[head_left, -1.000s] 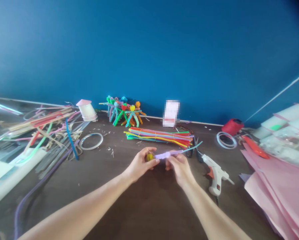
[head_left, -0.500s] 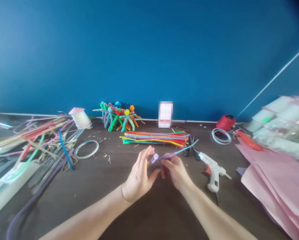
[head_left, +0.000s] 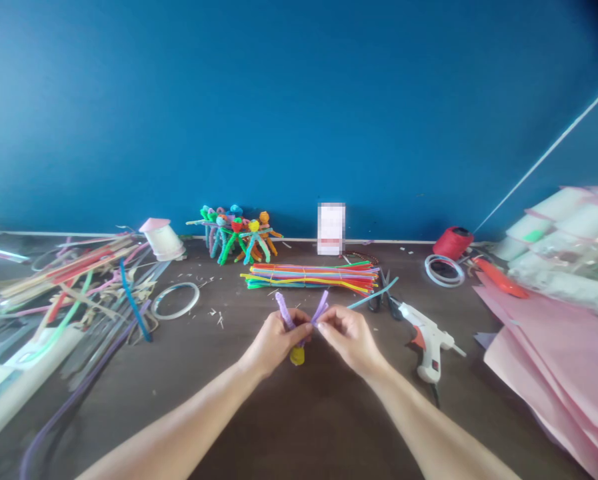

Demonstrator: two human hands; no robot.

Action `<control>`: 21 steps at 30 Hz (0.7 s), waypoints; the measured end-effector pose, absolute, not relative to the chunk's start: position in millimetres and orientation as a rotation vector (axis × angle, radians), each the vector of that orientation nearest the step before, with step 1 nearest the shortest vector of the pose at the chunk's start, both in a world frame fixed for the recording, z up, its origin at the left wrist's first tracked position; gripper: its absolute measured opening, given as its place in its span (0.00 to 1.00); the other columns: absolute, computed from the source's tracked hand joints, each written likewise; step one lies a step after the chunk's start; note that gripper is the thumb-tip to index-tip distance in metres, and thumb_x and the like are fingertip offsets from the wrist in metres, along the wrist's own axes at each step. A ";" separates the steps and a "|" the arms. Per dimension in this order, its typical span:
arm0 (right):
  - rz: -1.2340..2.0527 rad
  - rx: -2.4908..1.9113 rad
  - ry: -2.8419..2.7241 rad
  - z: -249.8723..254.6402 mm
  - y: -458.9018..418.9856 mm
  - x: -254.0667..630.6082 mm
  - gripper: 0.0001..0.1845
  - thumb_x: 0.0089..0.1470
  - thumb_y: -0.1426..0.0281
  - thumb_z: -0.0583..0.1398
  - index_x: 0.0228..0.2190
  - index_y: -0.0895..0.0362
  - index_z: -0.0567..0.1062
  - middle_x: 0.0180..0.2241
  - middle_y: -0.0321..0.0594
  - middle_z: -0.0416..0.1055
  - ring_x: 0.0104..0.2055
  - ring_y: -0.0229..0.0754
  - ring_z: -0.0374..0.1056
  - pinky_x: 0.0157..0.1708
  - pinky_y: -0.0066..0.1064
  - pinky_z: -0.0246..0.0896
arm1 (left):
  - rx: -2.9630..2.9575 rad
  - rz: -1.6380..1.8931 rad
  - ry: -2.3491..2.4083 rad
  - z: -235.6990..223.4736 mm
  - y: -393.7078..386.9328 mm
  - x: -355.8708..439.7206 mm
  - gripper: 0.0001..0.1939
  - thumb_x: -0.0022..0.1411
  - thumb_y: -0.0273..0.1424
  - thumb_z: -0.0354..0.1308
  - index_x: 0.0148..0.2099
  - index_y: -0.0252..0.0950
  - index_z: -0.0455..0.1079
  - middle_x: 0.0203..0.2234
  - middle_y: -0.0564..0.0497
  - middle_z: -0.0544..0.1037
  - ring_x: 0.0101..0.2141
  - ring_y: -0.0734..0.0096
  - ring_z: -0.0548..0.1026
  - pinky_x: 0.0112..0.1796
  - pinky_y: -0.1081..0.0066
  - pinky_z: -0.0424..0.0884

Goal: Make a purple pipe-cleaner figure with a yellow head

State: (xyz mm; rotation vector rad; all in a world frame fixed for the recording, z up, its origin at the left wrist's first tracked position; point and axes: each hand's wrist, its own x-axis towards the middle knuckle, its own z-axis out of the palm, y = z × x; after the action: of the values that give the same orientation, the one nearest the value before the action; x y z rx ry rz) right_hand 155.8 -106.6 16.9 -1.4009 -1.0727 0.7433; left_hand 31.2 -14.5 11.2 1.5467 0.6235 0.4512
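Holding: the left hand (head_left: 280, 339) has its fingers closed around a purple fuzzy piece (head_left: 283, 311). The right hand (head_left: 349, 335) pinches a purple part of it between thumb and finger.
Purple piece: it is up off the desk (head_left: 229, 427), between the two hands, in front of the middle of the far edge. One leg sticks up by the left hand, and more purple ends stick up between the hands.
Yellow ball (head_left: 297, 355): it hangs just under the left hand's fingers.
Light blue stick (head_left: 379, 291): it pokes out past the right hand. I cannot tell if that hand holds it.
Bundle of bright sticks (head_left: 311, 276): it lies flat, just past the hands.
Little fuzzy dolls (head_left: 237, 233): they stand in a bunch near the far edge, left of the middle.
Left side: a messy pile of strips (head_left: 86, 270), a white cup with a pink pointy top (head_left: 165, 241), and a clear ring (head_left: 175, 317).
Right side: a white glue gun (head_left: 432, 347), big pink sheets (head_left: 549, 380), and a red spool (head_left: 453, 244) near the far edge.
Wall (head_left: 299, 120): blue, behind the desk.
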 end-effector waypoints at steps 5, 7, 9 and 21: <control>0.837 -1.382 -1.051 16.3 -104.8 159.5 0.07 0.45 0.67 0.58 0.23 0.58 0.70 0.15 0.30 0.60 0.17 0.31 0.54 0.17 0.23 0.50 | 1.263 0.400 0.558 9.9 -11.0 30.2 0.11 0.48 0.34 0.60 0.28 0.30 0.67 0.18 0.53 0.70 0.22 0.78 0.67 0.26 0.77 0.62; 0.833 -1.388 -1.066 15.4 -104.3 160.7 0.07 0.45 0.67 0.59 0.22 0.58 0.69 0.15 0.30 0.60 0.17 0.31 0.55 0.18 0.23 0.50 | 1.142 0.376 0.536 9.5 -9.9 29.4 0.11 0.47 0.33 0.62 0.28 0.30 0.67 0.19 0.53 0.70 0.22 0.78 0.68 0.26 0.78 0.62; 0.824 -1.392 -1.084 13.9 -104.1 161.6 0.07 0.45 0.67 0.59 0.21 0.58 0.69 0.16 0.30 0.61 0.18 0.31 0.56 0.19 0.24 0.51 | 1.002 0.346 0.517 8.6 -9.0 28.5 0.10 0.45 0.31 0.63 0.27 0.30 0.67 0.18 0.53 0.71 0.21 0.78 0.69 0.25 0.78 0.63; 0.931 -1.313 -1.066 11.1 -104.6 162.1 0.09 0.45 0.65 0.60 0.23 0.58 0.69 0.20 0.33 0.65 0.22 0.34 0.60 0.24 0.25 0.56 | 0.669 0.258 0.476 3.4 -8.7 26.6 0.09 0.43 0.25 0.64 0.27 0.31 0.66 0.17 0.53 0.71 0.18 0.81 0.68 0.22 0.79 0.65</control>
State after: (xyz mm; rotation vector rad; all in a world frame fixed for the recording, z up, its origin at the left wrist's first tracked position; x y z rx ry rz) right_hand 162.1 -104.6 11.1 -1.3127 -1.0656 0.9313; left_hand 26.6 -8.7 3.4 0.6688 0.4761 0.2582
